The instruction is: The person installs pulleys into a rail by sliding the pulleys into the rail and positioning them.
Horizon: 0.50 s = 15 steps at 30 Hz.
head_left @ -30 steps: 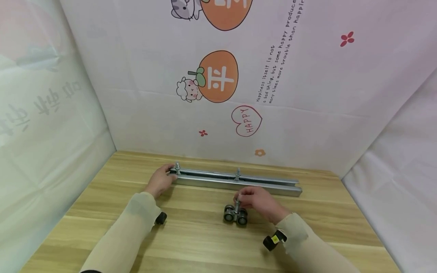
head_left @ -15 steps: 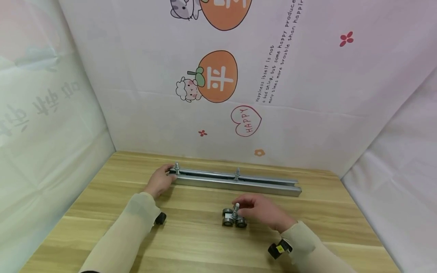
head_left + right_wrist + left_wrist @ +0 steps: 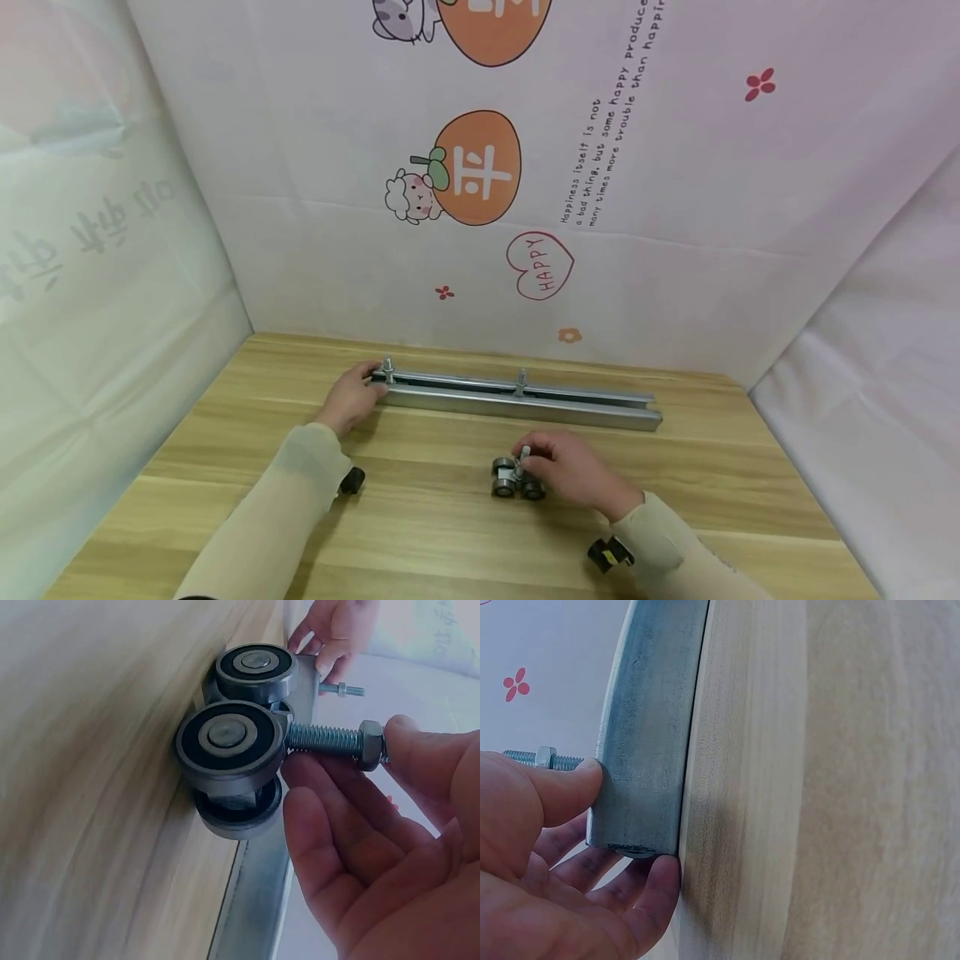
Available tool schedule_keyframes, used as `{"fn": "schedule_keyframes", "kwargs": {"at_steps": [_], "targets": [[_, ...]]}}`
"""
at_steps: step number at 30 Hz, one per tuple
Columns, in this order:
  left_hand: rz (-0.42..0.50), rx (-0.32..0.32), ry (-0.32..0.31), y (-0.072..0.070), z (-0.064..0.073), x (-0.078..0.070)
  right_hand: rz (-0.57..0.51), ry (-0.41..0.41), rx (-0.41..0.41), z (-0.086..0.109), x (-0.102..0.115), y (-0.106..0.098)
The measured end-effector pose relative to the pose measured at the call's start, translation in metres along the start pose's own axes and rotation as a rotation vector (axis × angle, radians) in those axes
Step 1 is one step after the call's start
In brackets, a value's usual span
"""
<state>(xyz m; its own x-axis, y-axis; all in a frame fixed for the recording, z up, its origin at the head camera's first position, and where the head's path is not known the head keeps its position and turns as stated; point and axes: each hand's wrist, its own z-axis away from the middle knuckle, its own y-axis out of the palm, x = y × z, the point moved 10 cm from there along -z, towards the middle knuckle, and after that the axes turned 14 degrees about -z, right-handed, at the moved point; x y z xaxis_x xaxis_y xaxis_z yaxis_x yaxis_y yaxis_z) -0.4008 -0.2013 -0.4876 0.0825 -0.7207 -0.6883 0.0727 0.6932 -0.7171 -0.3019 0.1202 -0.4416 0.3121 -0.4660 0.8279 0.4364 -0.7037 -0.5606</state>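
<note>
A long metal rail with a slot along its top lies across the back of the table. My left hand holds its left end, the thumb on the top edge and the fingers curled round the end face in the left wrist view. Two threaded bolts rise from the slot, a left bolt beside that hand and a middle bolt. In front of the rail, a four-wheeled roller trolley stands wheels down, its bolt pointing up. My right hand pinches this bolt near its nut, thumb at the tip and fingers along the shank.
The wooden table meets a printed cloth backdrop just behind the rail. Cloth walls close in the left and right sides. A black wrist camera hangs under the right sleeve, another wrist camera under the left.
The trolley has gone from tilted, wheel faces toward me, to wheels down with its bolt up. My right hand has lowered and shifted its hold on the bolt. The left hand stays put.
</note>
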Motion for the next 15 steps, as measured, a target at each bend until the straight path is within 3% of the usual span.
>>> {"fn": "schedule_keyframes", "kwargs": {"at_steps": [15], "targets": [[-0.007, 0.000, 0.009, -0.002, 0.002, -0.004, 0.114, -0.005, 0.006, 0.011, -0.003, -0.013]]}}
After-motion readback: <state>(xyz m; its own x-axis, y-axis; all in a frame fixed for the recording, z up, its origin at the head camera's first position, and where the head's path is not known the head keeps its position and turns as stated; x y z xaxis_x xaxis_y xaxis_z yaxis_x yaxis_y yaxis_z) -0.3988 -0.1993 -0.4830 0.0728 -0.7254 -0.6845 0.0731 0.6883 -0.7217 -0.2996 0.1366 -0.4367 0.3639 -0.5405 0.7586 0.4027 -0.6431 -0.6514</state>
